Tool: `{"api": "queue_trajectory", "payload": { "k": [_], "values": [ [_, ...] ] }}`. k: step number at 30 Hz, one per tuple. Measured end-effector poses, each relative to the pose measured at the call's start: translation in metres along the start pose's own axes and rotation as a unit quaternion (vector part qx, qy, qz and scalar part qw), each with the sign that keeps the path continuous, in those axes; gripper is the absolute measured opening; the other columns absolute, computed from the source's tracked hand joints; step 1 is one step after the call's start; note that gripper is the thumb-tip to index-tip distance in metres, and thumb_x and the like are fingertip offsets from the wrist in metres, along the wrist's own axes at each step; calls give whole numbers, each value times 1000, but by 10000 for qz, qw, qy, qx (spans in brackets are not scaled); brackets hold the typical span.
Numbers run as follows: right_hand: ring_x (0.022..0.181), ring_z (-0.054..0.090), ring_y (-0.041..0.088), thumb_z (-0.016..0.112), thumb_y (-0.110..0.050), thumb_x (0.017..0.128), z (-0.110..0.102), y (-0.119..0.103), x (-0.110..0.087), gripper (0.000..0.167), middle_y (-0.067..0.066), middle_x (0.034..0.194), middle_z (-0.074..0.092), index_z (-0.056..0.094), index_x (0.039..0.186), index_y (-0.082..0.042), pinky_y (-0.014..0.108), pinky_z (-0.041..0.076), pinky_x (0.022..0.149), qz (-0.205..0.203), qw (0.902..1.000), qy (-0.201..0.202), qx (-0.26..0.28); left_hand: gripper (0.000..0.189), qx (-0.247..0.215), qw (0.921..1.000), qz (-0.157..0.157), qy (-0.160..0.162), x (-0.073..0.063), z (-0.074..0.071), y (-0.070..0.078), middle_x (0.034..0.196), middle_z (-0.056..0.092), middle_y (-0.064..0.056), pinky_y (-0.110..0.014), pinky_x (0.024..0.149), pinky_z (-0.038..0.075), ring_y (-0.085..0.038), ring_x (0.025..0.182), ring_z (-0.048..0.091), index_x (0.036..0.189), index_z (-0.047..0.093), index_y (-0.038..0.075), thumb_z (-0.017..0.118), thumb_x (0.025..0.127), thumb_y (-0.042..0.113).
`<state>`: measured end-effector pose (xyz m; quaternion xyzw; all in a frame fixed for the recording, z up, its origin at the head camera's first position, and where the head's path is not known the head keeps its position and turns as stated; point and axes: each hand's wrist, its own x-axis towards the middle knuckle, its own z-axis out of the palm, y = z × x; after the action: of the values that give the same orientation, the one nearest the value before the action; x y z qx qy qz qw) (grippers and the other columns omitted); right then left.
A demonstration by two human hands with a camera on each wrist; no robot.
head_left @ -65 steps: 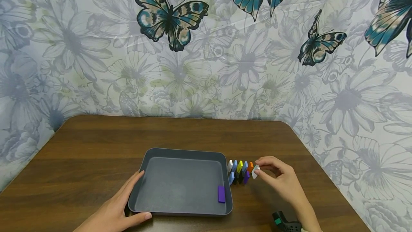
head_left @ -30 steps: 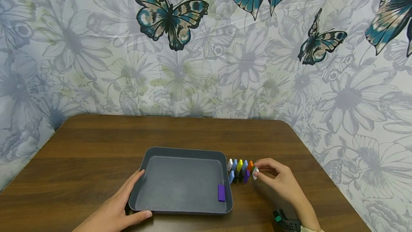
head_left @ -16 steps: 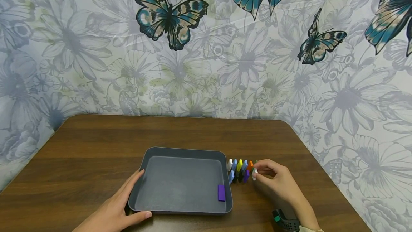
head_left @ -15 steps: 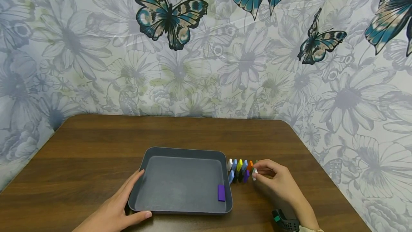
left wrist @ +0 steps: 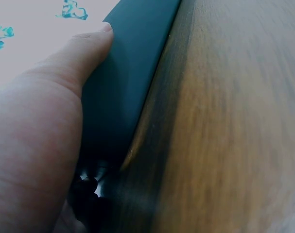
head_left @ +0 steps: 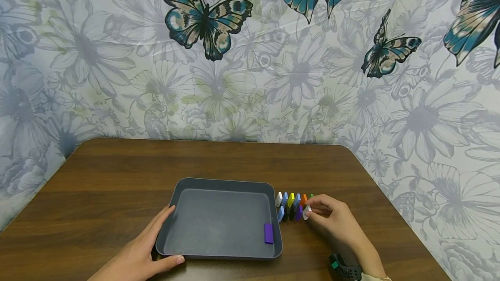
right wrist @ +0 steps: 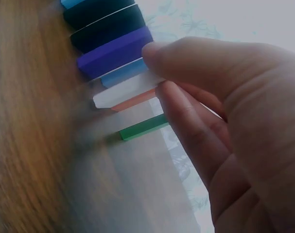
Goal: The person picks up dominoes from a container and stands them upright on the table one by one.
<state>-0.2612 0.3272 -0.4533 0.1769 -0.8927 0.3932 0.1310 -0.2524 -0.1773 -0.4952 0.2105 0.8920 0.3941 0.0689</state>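
Between thumb and fingertips my right hand (head_left: 332, 218) pinches a white domino (right wrist: 123, 92), at the right end of two rows of upright coloured dominoes. Close beside it in the near row stands a purple domino (right wrist: 115, 52). An orange domino (right wrist: 135, 100) and a green domino (right wrist: 145, 127) show behind it in the right wrist view. My left hand (head_left: 142, 248) rests against the left near corner of a dark grey tray (head_left: 222, 184), fingers along the left side and thumb on the near side. Inside the tray, at its right, lies a purple domino (head_left: 268, 233).
The domino rows stand right beside the tray's right wall, with a yellow domino (head_left: 291, 199) and a white domino (head_left: 279, 199) in the far row. The brown wooden table (head_left: 117, 172) ends at a butterfly-patterned backdrop (head_left: 250, 90). A dark wrist device (head_left: 345, 268) sits by the right wrist.
My right hand has moved slightly left and nearer with the white domino, bringing it beside the purple one. The green domino's top now shows. The left hand and tray stay put.
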Motion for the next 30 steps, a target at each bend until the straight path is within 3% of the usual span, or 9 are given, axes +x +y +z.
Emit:
{"api": "queue_trajectory", "payload": {
  "k": [12, 30],
  "values": [
    [95, 74, 7, 83, -3, 86, 2, 1, 1, 23, 4, 106, 75, 74, 106, -10, 24, 60, 80, -36, 9999, -99, -14, 108, -70, 10000, -44, -28, 0, 0, 0, 169, 17, -22, -65, 89, 52, -57, 144, 36, 166, 12, 28, 78, 86, 58],
    [95, 74, 11, 85, -9, 85, 0, -1, 1, 24, 3, 106, 74, 75, 107, -12, 23, 59, 84, -67, 9999, -80, -102, 108, -39, 9999, -46, -128, 1, -1, 0, 168, 16, -26, -68, 91, 49, -59, 145, 31, 166, 10, 22, 78, 89, 53]
  ]
}}
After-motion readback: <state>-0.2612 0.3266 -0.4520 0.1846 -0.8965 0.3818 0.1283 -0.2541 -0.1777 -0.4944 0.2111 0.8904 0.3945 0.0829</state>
